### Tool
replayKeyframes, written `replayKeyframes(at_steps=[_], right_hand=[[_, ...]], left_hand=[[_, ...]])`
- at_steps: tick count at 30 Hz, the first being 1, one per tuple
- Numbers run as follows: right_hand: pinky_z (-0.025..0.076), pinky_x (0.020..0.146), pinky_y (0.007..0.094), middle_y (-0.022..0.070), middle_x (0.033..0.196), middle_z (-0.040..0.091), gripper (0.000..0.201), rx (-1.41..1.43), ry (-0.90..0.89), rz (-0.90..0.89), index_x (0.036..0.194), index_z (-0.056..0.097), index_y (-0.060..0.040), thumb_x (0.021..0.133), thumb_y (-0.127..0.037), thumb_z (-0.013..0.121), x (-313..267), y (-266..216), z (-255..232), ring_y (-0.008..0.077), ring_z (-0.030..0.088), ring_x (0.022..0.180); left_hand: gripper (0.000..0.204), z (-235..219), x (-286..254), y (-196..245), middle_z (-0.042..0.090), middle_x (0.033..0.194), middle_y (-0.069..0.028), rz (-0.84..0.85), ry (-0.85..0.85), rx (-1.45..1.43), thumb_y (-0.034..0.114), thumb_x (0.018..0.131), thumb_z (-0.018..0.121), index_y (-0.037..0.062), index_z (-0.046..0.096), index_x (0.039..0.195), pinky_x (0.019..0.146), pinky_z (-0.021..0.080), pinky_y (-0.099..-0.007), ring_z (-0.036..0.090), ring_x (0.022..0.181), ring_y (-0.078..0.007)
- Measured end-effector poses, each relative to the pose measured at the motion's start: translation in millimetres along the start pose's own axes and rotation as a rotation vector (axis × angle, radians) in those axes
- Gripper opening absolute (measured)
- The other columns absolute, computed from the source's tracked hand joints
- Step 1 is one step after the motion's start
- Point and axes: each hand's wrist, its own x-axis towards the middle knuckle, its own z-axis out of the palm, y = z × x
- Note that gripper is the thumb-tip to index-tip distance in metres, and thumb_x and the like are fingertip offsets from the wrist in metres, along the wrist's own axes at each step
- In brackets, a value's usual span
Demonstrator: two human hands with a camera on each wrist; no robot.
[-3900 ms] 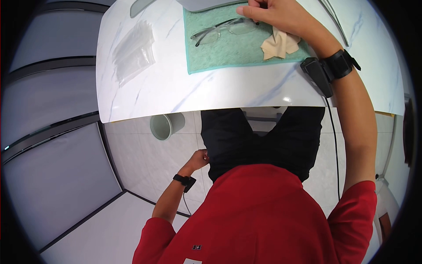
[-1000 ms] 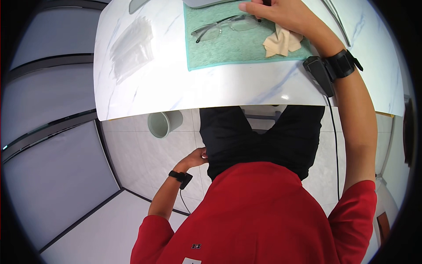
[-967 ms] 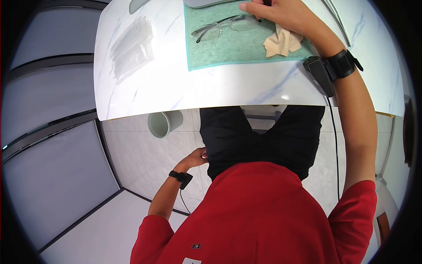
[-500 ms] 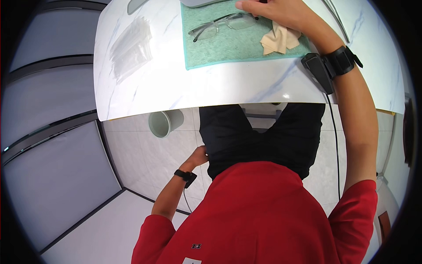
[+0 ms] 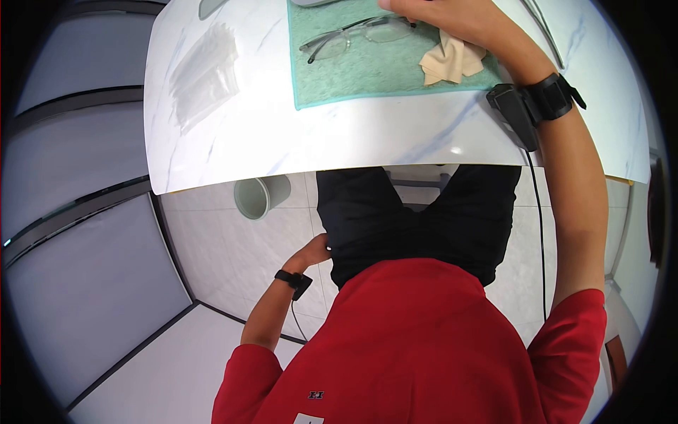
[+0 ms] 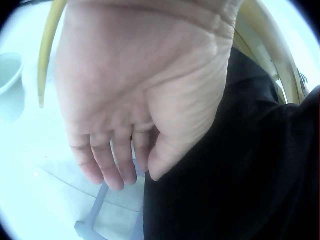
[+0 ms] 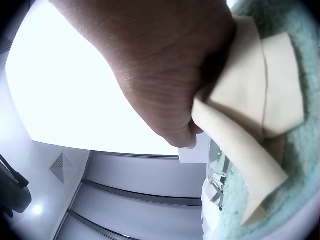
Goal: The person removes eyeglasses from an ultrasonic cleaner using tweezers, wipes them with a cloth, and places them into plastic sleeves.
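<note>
Glasses (image 5: 387, 30) and crumpled cloth (image 5: 452, 60) lie on the green mat (image 5: 353, 85) much as they did moments ago, so little seems to have advanced; our right hand (image 5: 466, 20) reaches beside them, but we cannot tell whether its hidden fingers pinch anything; our left hand (image 5: 309, 252) hangs empty by the trousers (image 5: 360, 219), fingers loosely bent.

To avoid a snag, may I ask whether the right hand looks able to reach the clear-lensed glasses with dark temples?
Probably yes: the right hand is close beside the glasses, which lie mostly uncovered on the fluffy green cloth; the crumpled beige cloth lies off them.
</note>
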Motion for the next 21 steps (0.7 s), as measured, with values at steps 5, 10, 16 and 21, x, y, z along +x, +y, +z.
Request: replayKeyframes(at_steps=[5,10,16,21], right_hand=[[0.036,0.049,0.0269,-0.0024,0.055,0.051,0.037,0.065,-0.001,-0.003,0.062,0.058,-0.0025,0.091,-0.019,0.074,-0.4,1.8,0.5,0.0061,0.043,0.054],[0.036,0.049,0.0269,-0.0025,0.056,0.051,0.036,0.044,-0.003,0.008,0.062,0.058,-0.0025,0.091,-0.019,0.074,-0.2,-0.8,-0.1,0.0061,0.043,0.054],[0.037,0.049,0.0268,-0.0022,0.056,0.052,0.036,0.007,-0.003,0.008,0.062,0.059,-0.0027,0.091,-0.019,0.074,1.7,-0.7,-0.5,0.0062,0.043,0.054],[0.037,0.049,0.0274,-0.002,0.056,0.052,0.036,0.017,0.001,0.005,0.063,0.059,-0.0021,0.09,-0.02,0.074,3.1,-3.0,0.9,0.0065,0.044,0.054]], left_hand=[[0.056,-5.4,-2.0,14.6,0.06,0.141,-0.0169,-0.027,-0.072,0.024,0.008,0.091,0.07,0.0039,0.051,0.143,0.109,0.045,-0.0385,0.054,0.133,-0.0265],[0.056,-7.5,-4.9,24.1,0.06,0.141,-0.0161,-0.044,-0.123,0.047,0.01,0.091,0.072,0.0044,0.051,0.143,0.109,0.045,-0.0383,0.054,0.133,-0.0271],[0.056,-2.9,3.5,4.0,0.06,0.141,-0.0153,0.006,-0.105,0.114,0.012,0.091,0.074,0.0047,0.052,0.142,0.108,0.046,-0.0385,0.055,0.133,-0.0266],[0.042,15.1,9.0,-14.9,0.069,0.127,-0.0158,0.193,0.147,0.051,0.018,0.092,0.073,0.0069,0.062,0.131,0.099,0.051,-0.0392,0.063,0.121,-0.0337]])
